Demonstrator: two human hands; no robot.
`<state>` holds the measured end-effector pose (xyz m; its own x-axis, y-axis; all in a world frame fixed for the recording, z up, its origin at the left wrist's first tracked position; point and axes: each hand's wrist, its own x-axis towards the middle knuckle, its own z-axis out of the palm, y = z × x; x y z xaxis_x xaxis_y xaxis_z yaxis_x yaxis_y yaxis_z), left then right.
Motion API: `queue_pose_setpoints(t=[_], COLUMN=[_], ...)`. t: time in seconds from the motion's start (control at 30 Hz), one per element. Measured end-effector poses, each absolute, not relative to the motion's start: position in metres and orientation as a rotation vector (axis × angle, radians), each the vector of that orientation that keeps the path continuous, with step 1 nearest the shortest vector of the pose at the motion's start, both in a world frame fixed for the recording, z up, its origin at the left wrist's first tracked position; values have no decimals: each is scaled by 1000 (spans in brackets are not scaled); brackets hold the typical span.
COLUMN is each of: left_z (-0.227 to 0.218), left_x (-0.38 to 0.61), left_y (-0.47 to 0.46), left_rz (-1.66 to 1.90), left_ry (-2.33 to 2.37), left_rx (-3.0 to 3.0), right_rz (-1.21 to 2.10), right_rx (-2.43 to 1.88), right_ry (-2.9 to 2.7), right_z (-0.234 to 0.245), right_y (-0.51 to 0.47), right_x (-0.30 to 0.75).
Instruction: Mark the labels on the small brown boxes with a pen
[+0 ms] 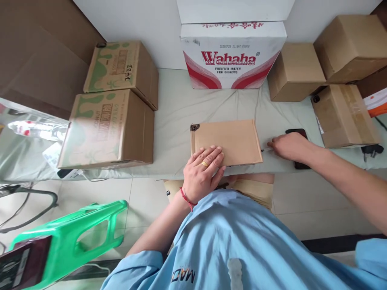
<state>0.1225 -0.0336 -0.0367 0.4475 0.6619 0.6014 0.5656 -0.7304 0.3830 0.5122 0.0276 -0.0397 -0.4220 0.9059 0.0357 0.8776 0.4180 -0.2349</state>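
Note:
A flat brown cardboard piece (232,139) lies on the white-covered table (172,117) in front of me. My left hand (202,171) presses flat on its near edge, fingers stretched out, a ring on one finger and a red cord at the wrist. My right hand (288,146) rests on the table just right of the cardboard, fingers curled around a thin pale object (266,149) that I cannot make out. A black phone (298,133) lies partly under that hand.
Two green-printed cartons (105,129) stand at the left, a white Wahaha water box (232,56) at the back, several brown boxes (344,114) at the right. A green plastic stool (75,237) stands on the floor at lower left. More folded cardboard (256,189) sits below the table edge.

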Motion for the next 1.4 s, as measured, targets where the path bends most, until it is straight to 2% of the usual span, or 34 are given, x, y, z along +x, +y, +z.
queue_pose_setpoints(t=[0.2,0.23,0.33,0.47,0.53,0.63,0.73,0.9,1.1,1.4], left_z=[-39,-39,-40,-45,-49,-51,-47,-59,-102,-107], left_x=[128,129,132,134,133,130,121,100,101,106], left_y=[-37,-37,-36,-35,-36,-37,-34,-13,4,1], left_rz=[1157,1159,1187,1183,1155,1165,1269,1500,1801,1825], left_ry=[1178,1176,1205,1217,1187,1148,1118,1305,1158,1201], left_rx=[2547,2551,2604,2632,2598,2568,2513,2357,2148,2090], right_rz=[24,81,529,1245,1333,1263,1195,1171,1174,1107], right_rx=[-1597,-1547,-1150,-1003,-930,-984,-1021,-1056,-1038,-1073], right_ry=[-2188,-1945,-1358,-1530,-1668,-1671,-1614,-1648,-1776,-1901], right_z=[63,80,108,80,51,17,6,9,9,10], right_y=[51,54,66,81,89,96,97,94,94,95], right_x=[494,481,419,325,291,269,271,277,276,275])
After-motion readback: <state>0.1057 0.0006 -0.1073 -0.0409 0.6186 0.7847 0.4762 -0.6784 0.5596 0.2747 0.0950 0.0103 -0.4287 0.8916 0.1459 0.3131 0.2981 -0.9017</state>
